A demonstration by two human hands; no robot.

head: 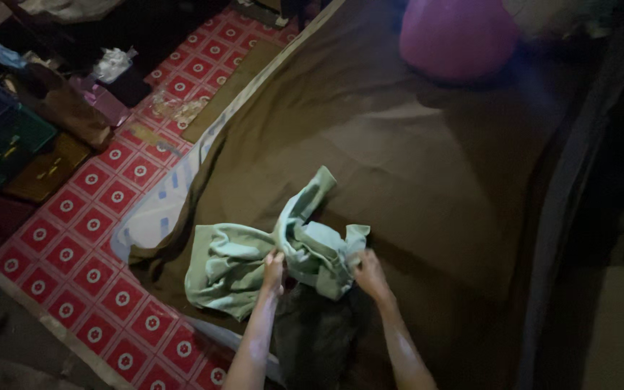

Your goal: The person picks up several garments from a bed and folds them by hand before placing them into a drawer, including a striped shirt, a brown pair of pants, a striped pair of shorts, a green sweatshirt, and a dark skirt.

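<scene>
A crumpled pale green cloth (254, 260) lies on a brown sheet (413, 166) that covers a bed. My left hand (274, 271) grips the cloth near its middle. My right hand (370, 273) holds its right edge. One end of the cloth sticks up and away from me. A dark garment (312, 325) lies under my forearms, close to the near edge of the bed.
A pink rounded cushion or ball (456, 36) sits at the far end of the bed. To the left, a red floor mat with white circles (88, 238) runs alongside. Boxes, bags and clutter (45, 108) fill the far left. The right side is dark.
</scene>
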